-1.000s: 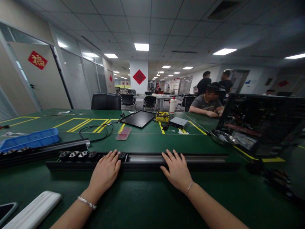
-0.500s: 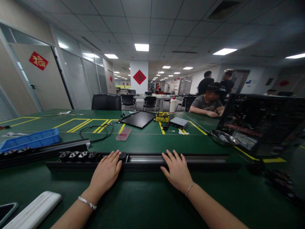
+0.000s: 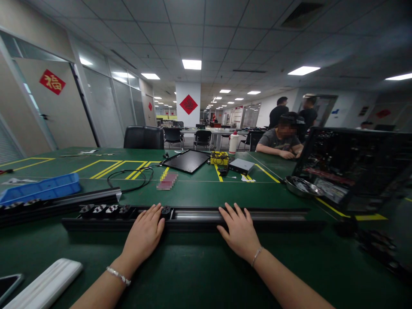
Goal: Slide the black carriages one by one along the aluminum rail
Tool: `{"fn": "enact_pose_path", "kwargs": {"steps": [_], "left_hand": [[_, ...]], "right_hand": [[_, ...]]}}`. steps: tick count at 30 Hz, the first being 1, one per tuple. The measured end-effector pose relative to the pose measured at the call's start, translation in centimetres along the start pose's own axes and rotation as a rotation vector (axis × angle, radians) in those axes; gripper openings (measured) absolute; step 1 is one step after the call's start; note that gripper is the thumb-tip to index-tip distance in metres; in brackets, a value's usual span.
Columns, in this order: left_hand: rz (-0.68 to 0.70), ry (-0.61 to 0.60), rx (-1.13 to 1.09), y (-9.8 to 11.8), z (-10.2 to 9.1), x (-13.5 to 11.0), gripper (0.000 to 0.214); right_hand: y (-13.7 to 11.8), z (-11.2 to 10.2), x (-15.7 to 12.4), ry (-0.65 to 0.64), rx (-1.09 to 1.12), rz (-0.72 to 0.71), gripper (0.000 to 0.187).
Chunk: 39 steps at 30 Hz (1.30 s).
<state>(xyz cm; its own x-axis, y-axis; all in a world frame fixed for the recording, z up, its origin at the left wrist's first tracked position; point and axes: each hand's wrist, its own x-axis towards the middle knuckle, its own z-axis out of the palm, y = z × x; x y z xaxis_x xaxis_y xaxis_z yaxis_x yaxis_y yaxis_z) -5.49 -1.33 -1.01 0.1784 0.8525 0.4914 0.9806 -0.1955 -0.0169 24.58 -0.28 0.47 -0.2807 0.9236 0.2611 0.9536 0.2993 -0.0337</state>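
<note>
My left hand (image 3: 143, 235) lies on the near edge of a long black aluminium rail (image 3: 238, 214), fingers spread, beside a small black clip (image 3: 166, 210). Several black-and-white connector blocks (image 3: 99, 209) sit on the rail to the left of that hand. My right hand (image 3: 237, 231) rests flat on the same rail farther right, its fingers apart. Neither hand grips anything. A second black rail (image 3: 61, 200) lies parallel behind the first at the left.
On the green workbench (image 3: 199, 189) are a blue tray (image 3: 40, 189), a black cable (image 3: 128, 178), a black panel (image 3: 186, 161), a steel dish (image 3: 301, 186), and an open computer case (image 3: 350, 167). A white bar (image 3: 45, 285) lies near my left forearm. A seated person (image 3: 280, 139) faces the bench.
The whole view has rotated slightly and now sits more level. Both hands remain on the rail with almost no movement.
</note>
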Motion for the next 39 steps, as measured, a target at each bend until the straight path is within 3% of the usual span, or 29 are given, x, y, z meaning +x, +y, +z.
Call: {"fn": "enact_pose_path", "kwargs": {"steps": [7,39], "left_hand": [[0.02,0.048,-0.009,-0.05,0.23,-0.25,0.047],[-0.013,-0.051,-0.018,-0.02,-0.28,-0.21,0.042]], "right_hand": [[-0.01,0.06,-0.04,0.017,-0.006,-0.001,0.055],[0.12,0.2,-0.02,0.02,-0.006,-0.011,0.055]]}}
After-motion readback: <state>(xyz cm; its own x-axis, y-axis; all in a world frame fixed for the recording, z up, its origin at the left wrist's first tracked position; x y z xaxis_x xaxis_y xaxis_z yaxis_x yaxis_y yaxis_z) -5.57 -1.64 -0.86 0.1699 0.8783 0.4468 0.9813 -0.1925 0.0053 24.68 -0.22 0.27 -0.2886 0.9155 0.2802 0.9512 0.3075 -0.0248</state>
